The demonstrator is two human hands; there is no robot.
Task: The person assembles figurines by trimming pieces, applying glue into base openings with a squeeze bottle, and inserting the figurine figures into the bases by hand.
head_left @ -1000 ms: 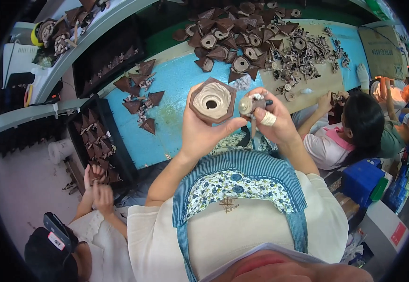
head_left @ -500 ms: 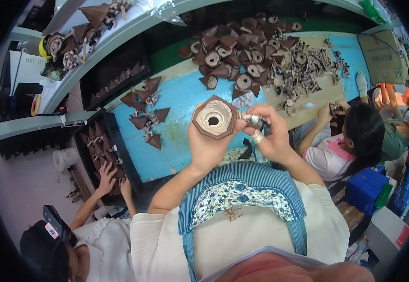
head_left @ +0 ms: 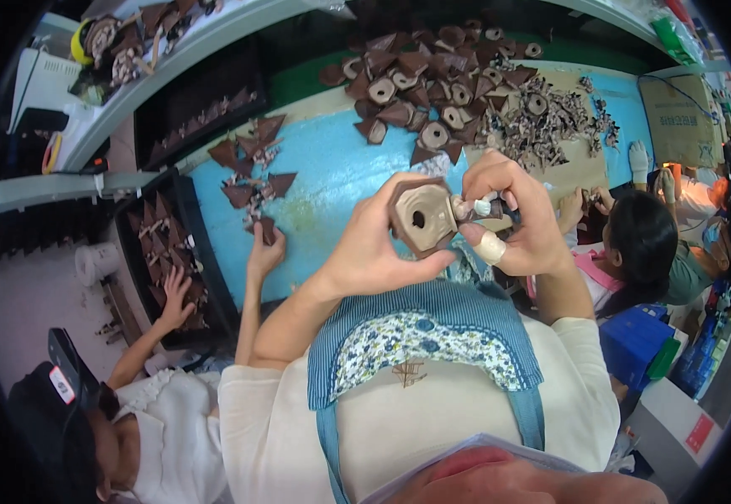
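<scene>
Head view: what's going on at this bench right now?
A person holds a brown, house-shaped piece with a round hole up in the left hand. The right hand, with a taped finger, presses a small white-tipped tool against the piece's edge. Beyond lies a blue worktable with a pile of similar brown pieces. A co-worker's hand on the left reaches toward loose pieces on the table.
</scene>
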